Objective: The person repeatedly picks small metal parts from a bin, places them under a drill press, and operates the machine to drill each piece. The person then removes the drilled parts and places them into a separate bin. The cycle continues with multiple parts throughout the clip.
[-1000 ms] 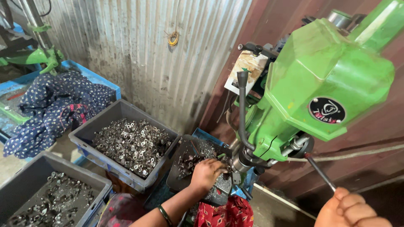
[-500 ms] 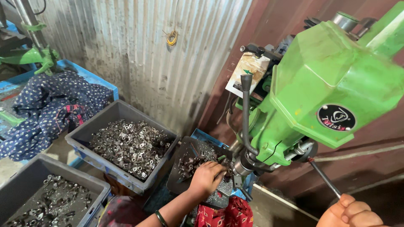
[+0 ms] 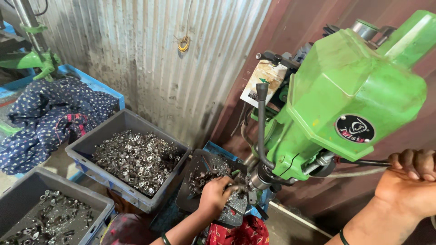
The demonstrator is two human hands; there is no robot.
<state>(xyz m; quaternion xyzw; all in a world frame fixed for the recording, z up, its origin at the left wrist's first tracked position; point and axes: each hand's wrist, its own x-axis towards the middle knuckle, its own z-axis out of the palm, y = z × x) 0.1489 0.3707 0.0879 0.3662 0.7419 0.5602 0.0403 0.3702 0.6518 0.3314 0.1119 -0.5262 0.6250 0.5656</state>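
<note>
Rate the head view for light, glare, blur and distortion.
Head view: daylight is soft and even on the corrugated wall; mild sheen, not harsh glare, on the green drill press; deep shadow under it where the left hand works; right hand slightly soft at the frame edge; wide-angle lens bends the edges.

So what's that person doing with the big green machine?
A person is working a green drill press. Their right hand grips the feed lever at the machine's side. Their left hand rests on the small work table under the spindle, touching little metal parts piled there. Beside it, two grey bins hold many more small metal pieces, and a dark patterned cloth lies heaped at the left.
</note>
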